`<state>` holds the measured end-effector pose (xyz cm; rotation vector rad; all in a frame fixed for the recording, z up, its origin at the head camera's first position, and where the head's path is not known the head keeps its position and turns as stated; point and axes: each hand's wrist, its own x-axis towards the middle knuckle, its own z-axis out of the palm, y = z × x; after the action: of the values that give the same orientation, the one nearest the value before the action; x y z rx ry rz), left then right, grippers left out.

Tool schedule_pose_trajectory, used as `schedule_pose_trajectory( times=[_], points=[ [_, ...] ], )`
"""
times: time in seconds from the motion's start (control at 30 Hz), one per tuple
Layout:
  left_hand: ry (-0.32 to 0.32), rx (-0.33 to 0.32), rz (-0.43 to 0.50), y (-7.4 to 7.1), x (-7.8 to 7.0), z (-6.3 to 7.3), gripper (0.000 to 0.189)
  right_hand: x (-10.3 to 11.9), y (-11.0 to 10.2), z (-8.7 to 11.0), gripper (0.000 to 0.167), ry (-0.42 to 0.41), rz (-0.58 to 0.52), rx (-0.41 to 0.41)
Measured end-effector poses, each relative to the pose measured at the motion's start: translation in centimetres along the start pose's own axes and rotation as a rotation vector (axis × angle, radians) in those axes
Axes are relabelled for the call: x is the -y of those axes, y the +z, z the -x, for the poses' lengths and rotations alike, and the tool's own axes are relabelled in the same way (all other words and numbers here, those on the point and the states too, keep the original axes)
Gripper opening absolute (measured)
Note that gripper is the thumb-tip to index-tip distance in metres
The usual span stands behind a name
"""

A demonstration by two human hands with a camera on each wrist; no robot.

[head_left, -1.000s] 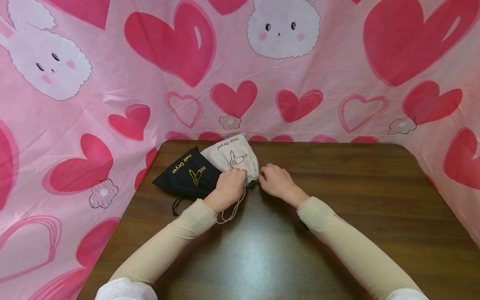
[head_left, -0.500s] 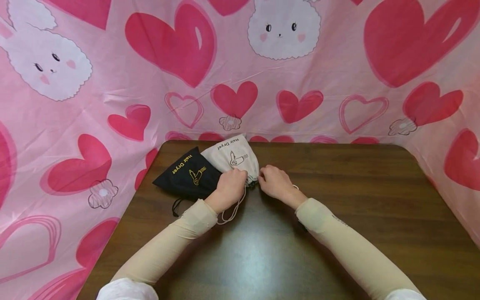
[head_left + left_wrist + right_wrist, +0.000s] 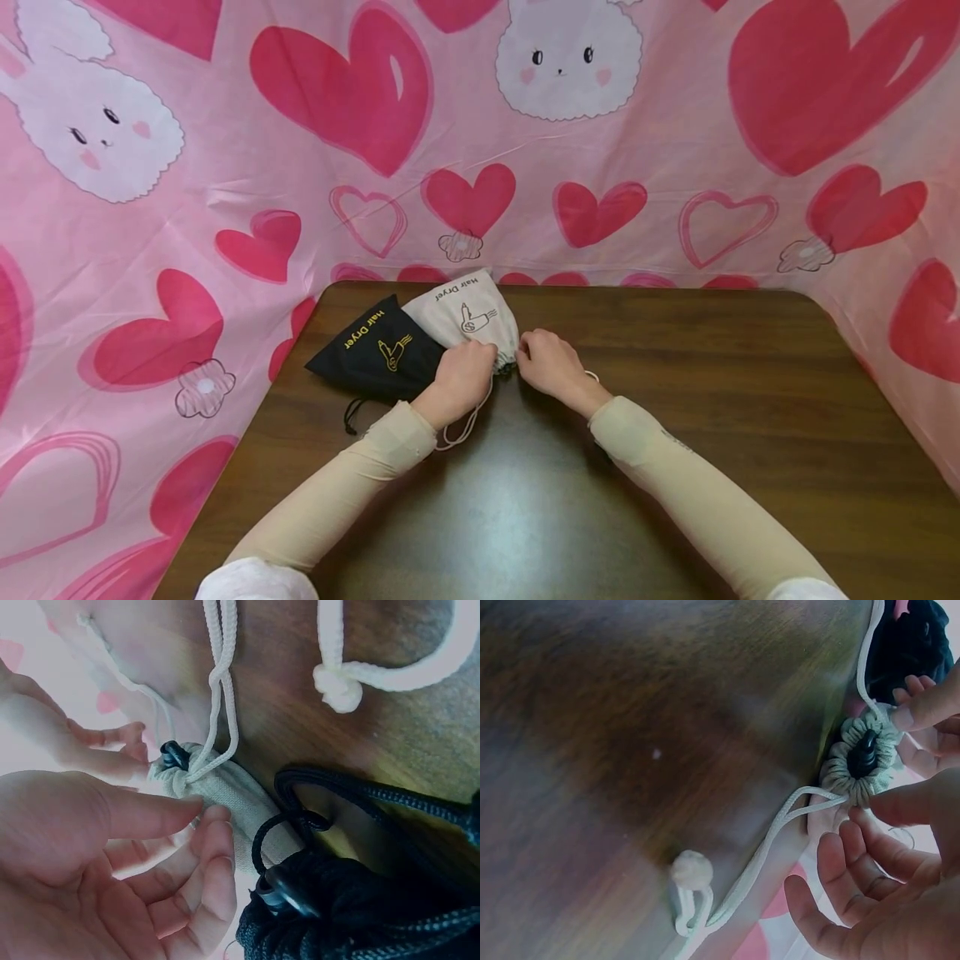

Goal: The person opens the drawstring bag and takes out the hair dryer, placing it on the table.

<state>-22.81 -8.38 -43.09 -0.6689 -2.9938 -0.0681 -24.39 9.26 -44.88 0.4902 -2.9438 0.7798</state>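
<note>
A white drawstring bag (image 3: 468, 304) printed "Hair Dryer" lies at the back of the table, its gathered mouth toward me. My left hand (image 3: 465, 375) pinches the left side of that mouth between thumb and fingers. On the opposite side, the thumb and index finger of my right hand (image 3: 553, 362) pinch the ruffled rim, the other fingers loosely bent. In the right wrist view a dark ribbed end (image 3: 864, 754) shows inside the puckered opening. White cords (image 3: 754, 866) trail from both sides of the mouth. The bag's contents are otherwise hidden.
A black drawstring bag (image 3: 367, 354) with yellow print lies left of the white one, overlapping it. Its black cord (image 3: 375, 796) loops onto the brown wooden table (image 3: 712, 400). A pink heart-patterned cloth (image 3: 637, 150) hangs behind and beside the table.
My left hand has shifted very slightly toward me and to the right at the bag's mouth. A bit of white cord has come into view by my right wrist. The bags stay in place.
</note>
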Motion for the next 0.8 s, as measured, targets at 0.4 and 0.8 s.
schedule_pose_trajectory(
  times=[0.4, 0.8],
  points=[
    [0.019, -0.004, 0.020, 0.2, -0.4, 0.0, 0.004, -0.2, -0.1, -0.1, 0.022, 0.020, -0.001, 0.016],
    [0.035, 0.002, 0.017, 0.3, -1.4, -0.2, 0.004, -0.6, -0.7, 0.4, 0.027, 0.047, -0.020, 0.019]
  ],
)
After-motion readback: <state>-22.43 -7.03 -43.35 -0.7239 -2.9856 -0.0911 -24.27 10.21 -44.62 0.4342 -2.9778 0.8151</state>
